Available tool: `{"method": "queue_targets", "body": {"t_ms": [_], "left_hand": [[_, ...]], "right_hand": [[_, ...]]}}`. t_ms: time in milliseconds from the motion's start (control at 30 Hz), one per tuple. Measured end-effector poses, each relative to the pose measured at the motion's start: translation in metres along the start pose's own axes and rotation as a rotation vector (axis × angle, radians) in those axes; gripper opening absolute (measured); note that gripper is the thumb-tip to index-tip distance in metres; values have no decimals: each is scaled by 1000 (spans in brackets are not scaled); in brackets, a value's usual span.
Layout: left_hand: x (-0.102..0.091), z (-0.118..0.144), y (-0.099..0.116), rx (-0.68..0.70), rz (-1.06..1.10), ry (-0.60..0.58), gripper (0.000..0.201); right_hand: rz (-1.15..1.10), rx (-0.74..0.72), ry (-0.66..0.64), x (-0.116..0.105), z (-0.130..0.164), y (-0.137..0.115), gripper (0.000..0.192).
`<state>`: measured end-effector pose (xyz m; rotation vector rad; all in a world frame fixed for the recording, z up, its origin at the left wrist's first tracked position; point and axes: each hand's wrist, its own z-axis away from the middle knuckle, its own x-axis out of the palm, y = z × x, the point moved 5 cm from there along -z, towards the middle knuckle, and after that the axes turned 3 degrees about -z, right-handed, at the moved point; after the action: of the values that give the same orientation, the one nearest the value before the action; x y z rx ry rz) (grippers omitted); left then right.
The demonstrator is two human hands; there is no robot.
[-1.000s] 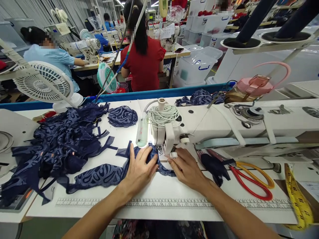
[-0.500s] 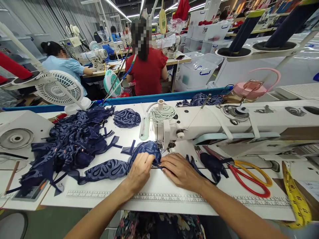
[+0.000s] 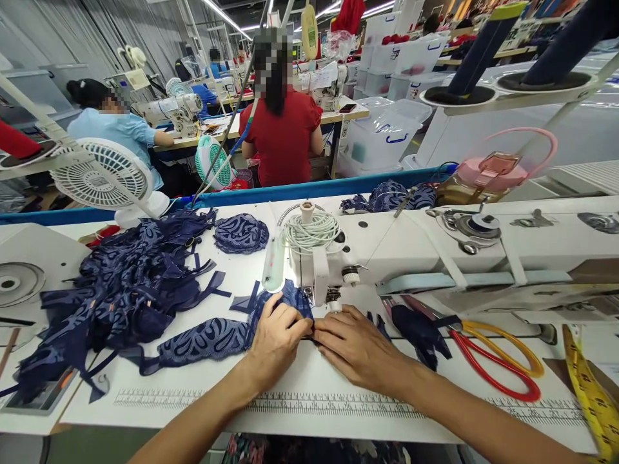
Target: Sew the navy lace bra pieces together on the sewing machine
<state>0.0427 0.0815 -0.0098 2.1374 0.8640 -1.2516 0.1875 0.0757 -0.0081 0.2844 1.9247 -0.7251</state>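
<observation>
A navy lace bra piece [image 3: 203,341] lies across the white table, its gathered cup end just in front of the needle area of a white sewing machine [image 3: 319,277]. My left hand [image 3: 278,335] is closed on the cup's near edge, thumb and forefinger pinched. Close beside it, my right hand [image 3: 353,345] has its fingers pressed together on the same edge, right of the left fingertips. The fabric between the fingertips is mostly hidden. A dark strap end shows just past my right hand.
A heap of navy lace pieces [image 3: 126,283] fills the left side, with a stacked lace cup [image 3: 240,233] behind. Scissors with red and orange handles [image 3: 503,361] and a yellow tape measure [image 3: 590,393] lie right. A white fan [image 3: 101,174] stands back left. Co-workers sit beyond.
Both hands remain at the fabric; my left hand has turned and its fingers have curled closer to the right fingertips. The cup edge is more covered. The camera view has shifted slightly.
</observation>
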Motion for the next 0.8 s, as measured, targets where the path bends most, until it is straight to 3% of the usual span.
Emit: {"method": "queue_targets", "body": {"t_ms": [200,567,800], "left_hand": [[4,7,6,-19,-27,34,24],[11,-8,-7,-37,-85,13,37],[1,-1,-5,-82,-62,37,38]], "right_hand": [[-18,-8,133,-1,3,0,23],[48,66,150,5,7,8,31],[52,30,179,0,8,0,30]]}}
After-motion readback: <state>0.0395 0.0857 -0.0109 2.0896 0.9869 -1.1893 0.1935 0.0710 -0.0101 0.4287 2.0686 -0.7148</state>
